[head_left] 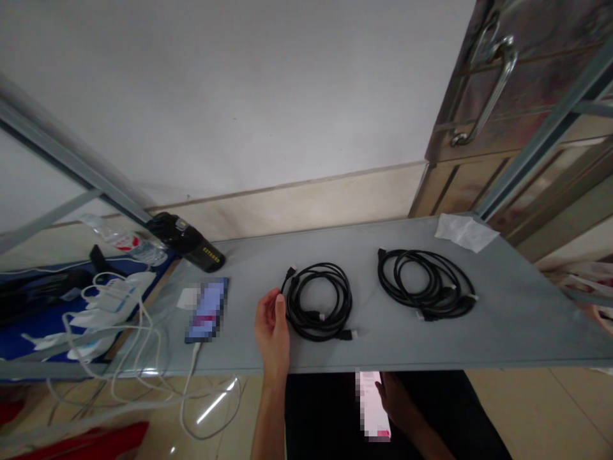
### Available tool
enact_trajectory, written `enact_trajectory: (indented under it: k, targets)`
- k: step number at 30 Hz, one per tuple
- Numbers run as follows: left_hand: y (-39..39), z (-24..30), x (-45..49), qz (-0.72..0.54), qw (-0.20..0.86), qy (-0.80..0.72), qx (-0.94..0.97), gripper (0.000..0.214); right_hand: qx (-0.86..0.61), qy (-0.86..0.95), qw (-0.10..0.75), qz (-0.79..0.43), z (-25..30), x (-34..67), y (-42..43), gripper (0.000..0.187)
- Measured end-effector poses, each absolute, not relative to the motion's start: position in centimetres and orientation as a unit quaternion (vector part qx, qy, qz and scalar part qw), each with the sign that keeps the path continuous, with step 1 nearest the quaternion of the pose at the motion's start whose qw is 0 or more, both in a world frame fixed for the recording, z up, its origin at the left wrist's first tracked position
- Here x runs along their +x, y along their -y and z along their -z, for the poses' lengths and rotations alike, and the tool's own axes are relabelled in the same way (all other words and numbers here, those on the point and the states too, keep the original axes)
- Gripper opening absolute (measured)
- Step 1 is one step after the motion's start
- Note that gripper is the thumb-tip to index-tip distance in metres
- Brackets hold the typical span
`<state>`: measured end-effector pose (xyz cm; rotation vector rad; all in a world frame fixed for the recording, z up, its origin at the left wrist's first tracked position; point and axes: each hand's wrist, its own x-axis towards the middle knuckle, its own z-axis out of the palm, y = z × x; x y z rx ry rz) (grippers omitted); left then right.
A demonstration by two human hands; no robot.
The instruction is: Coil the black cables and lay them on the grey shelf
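My left hand (272,329) rests on the grey shelf board (517,319), its fingertips touching the left side of a coiled black cable (320,300). A second coiled black cable (426,283) lies further right on the same board, untouched. Below the board's front edge, my right hand (400,402) holds a phone with a lit pink screen (372,406) over my dark-clothed lap.
A phone (207,309) lies left of the coils, a white cable (191,383) hanging from it. A black bottle-like device (188,241), white chargers and cables (103,306) and a plastic bottle (125,241) sit at the left. White paper (465,231) lies far right, a metal door handle (488,83) beyond.
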<state>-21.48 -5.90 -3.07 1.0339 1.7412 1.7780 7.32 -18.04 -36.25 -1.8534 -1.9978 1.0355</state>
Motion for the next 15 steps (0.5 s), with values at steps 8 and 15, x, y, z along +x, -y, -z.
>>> enact_trajectory:
  k: [8,15]
  targets:
    - [5.8,3.6,-21.7,-0.656,0.227,-0.617,0.370,0.052,-0.632,0.685,0.118,-0.342,36.7,7.3,17.7,0.071]
    - [5.9,3.8,-21.9,-0.652,0.226,-0.619,0.374,0.055,-0.630,0.689,0.099,-0.344,36.3,7.5,18.9,0.076]
